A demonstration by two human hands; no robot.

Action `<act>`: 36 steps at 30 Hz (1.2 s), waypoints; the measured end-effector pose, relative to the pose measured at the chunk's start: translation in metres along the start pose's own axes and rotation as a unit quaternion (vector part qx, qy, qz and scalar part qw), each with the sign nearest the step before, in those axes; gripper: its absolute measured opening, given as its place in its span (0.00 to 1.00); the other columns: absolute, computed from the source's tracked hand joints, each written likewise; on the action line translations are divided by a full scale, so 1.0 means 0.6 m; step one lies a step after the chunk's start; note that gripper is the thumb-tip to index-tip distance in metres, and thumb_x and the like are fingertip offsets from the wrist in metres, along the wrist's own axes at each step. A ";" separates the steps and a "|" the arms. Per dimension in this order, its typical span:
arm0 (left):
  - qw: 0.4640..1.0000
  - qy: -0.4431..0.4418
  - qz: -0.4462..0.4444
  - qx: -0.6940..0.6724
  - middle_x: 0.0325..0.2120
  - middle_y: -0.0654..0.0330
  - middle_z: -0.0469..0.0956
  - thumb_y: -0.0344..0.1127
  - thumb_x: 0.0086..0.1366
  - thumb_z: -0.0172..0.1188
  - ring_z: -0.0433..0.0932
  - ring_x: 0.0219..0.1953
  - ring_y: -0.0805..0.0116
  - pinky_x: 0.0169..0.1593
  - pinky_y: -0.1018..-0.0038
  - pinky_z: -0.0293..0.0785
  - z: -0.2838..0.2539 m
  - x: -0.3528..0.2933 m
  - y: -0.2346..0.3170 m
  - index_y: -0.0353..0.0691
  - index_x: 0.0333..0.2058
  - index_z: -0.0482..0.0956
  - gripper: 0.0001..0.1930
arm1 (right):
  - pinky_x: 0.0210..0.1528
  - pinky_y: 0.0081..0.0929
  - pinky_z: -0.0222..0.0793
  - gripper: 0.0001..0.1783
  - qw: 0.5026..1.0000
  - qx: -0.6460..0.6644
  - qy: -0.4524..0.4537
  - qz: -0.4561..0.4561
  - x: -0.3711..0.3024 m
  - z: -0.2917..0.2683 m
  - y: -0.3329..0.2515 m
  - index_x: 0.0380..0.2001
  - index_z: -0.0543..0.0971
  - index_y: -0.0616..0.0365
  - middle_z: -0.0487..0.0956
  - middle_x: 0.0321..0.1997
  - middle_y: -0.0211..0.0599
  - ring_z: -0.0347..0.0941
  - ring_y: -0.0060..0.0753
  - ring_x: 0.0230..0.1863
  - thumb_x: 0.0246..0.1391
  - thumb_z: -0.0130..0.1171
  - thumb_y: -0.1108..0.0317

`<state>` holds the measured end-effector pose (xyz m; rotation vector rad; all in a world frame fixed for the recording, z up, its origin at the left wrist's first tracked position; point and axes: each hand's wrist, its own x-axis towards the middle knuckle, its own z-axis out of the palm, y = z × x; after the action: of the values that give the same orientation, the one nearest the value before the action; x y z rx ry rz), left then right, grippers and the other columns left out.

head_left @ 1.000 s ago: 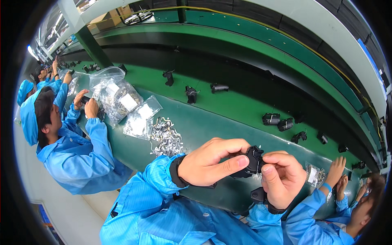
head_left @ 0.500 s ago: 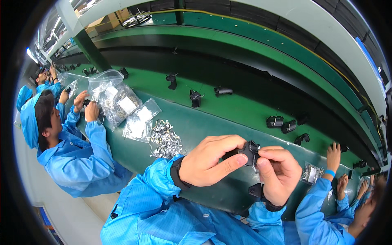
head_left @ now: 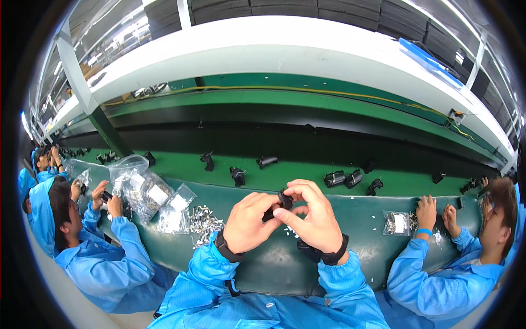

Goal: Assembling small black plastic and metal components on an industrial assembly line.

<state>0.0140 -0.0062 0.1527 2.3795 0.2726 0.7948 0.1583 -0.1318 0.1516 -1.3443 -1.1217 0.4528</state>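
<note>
Between my two hands, above the green tabletop, is a small black plastic part. My left hand is closed on its left side, and much of the part is covered by the fingers. From the right, my right hand curls over it, with thumb and fingertips pressed on its top and edge. A heap of small silvery pieces with white ends lies left of my left hand. Clear plastic bags of similar pieces and a smaller clear bag lie farther left.
Beyond the tabletop runs a green strip bearing several black parts. A white shelf beam crosses above. Co-workers in blue sit at the left and right. Another small bag lies near the right co-worker's hands.
The view has levelled out and shifted. My hands appear farther left and closer together, and my right fingers now reach over the black part, hiding more of it.
</note>
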 end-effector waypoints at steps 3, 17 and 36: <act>1.000 0.007 0.021 0.020 0.35 0.54 0.83 0.29 0.55 0.72 0.81 0.40 0.49 0.45 0.59 0.78 0.024 -0.015 -0.026 0.39 0.45 0.81 0.18 | 0.46 0.29 0.82 0.21 0.998 -0.049 -0.034 0.005 0.005 -0.002 0.024 0.47 0.77 0.66 0.76 0.51 0.42 0.79 0.33 0.48 0.56 0.73 0.69; 0.875 -0.017 -0.239 -0.421 0.39 0.64 0.84 0.31 0.71 0.64 0.81 0.40 0.77 0.43 0.78 0.78 0.147 -0.123 -0.183 0.33 0.48 0.82 0.11 | 0.48 0.41 0.76 0.23 0.956 -0.273 -0.095 0.052 0.021 -0.060 0.141 0.46 0.80 0.61 0.82 0.43 0.47 0.79 0.49 0.44 0.46 0.74 0.65; 0.892 -0.111 -0.255 -0.355 0.36 0.65 0.84 0.38 0.74 0.63 0.78 0.34 0.80 0.38 0.78 0.77 0.219 -0.133 -0.239 0.35 0.46 0.83 0.12 | 0.48 0.39 0.79 0.23 0.951 -0.296 0.088 0.005 0.081 -0.056 0.267 0.47 0.79 0.61 0.79 0.53 0.46 0.80 0.52 0.48 0.45 0.73 0.78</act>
<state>0.0289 0.0145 -0.0557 1.5740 0.4060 0.2849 0.2602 -0.0716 0.0284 -1.8702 -1.1446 -0.0147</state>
